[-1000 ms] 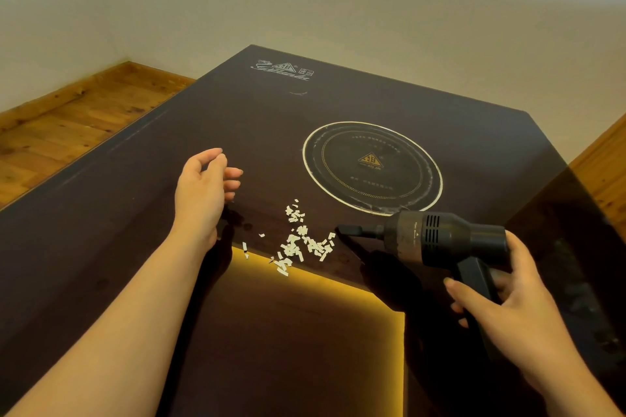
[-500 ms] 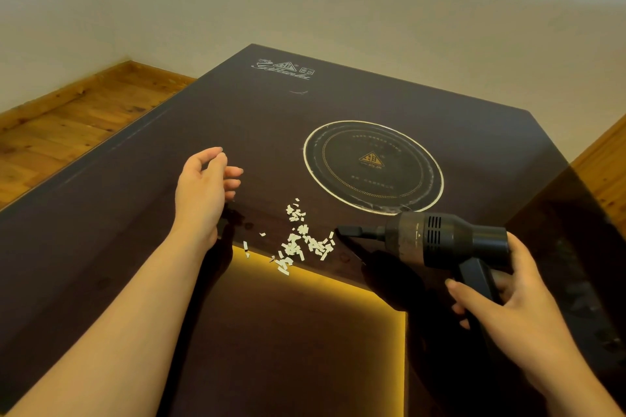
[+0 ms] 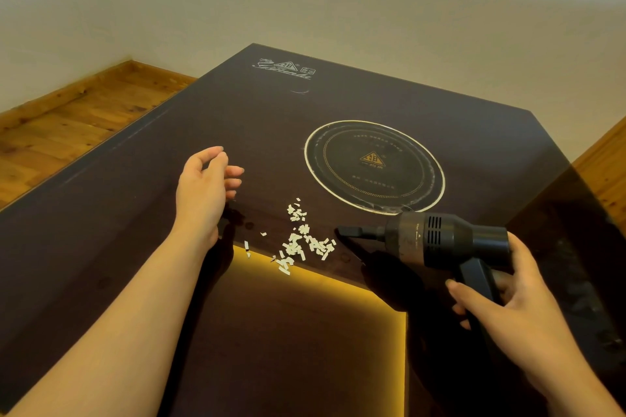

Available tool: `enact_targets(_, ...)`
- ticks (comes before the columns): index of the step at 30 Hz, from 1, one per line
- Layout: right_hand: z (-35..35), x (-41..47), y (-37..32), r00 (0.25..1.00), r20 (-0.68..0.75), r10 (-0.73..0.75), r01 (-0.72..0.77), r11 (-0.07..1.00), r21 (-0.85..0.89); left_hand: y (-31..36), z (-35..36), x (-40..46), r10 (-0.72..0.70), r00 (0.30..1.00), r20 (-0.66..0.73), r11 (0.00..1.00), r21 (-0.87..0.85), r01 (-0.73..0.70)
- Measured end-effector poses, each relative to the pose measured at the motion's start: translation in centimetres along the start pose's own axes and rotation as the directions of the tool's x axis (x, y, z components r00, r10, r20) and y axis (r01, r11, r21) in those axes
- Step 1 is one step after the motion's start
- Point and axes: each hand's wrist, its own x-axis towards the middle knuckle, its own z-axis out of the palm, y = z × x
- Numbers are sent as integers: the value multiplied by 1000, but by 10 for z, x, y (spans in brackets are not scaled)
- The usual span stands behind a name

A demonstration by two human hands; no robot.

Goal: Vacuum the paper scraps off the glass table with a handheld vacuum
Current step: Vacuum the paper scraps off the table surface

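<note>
The right hand (image 3: 508,301) curls round the handheld vacuum (image 3: 437,240) grip at lower right, nozzle levelled leftward at the paper scraps (image 3: 298,240) clustered mid-frame on the dark glass surface (image 3: 135,213). It likely hovers just short of them. The left hand (image 3: 203,189), loosely spread and holding nothing, sits left of the scraps, perhaps fencing them in.

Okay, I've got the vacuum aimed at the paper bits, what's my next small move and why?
Probably ease the nozzle left into the paper scraps. The right hand grips the handheld vacuum, its tip sits just right of the pile, and the scraps lie on the glass table. The left hand is off to the left.
</note>
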Motion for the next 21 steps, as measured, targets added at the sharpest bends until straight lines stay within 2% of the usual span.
enact_targets(21, 0, -4, 4, 998, -37, 55, -56, 998, -20, 1, 0, 0, 2, 1000, 1, 1000, 1, -2)
